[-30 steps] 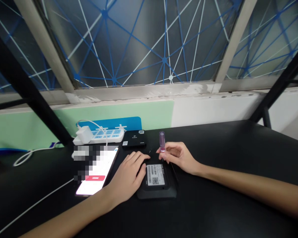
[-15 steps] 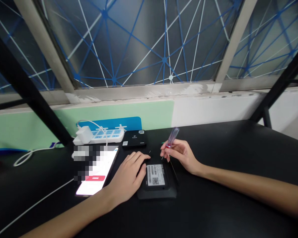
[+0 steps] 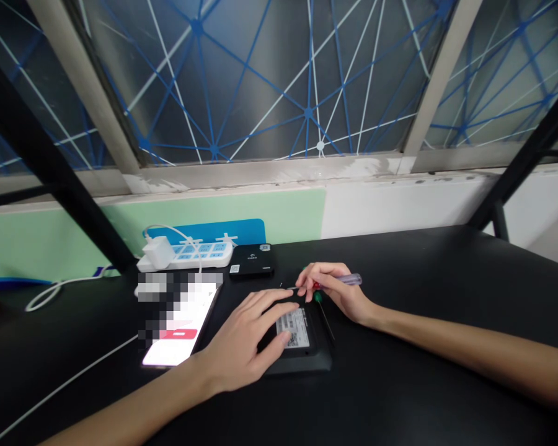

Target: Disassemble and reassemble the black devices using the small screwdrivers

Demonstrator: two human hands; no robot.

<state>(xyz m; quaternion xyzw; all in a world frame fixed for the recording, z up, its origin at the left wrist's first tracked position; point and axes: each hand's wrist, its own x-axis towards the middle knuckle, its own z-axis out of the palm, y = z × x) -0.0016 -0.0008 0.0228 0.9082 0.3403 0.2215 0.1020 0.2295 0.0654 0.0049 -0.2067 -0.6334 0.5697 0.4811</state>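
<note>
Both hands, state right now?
Left hand: open, fingers spread over the black device.
Right hand: closed, holding the purple-handled screwdriver.

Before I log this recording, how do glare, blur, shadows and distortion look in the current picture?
Head view: the phone screen glares nearly white, partly hidden by blocky pixelation; head view: the window bars splay outward toward the top, likely wide-lens stretch; head view: the label print is too small and soft to read; head view: the black table makes shadows hard to tell.
</note>
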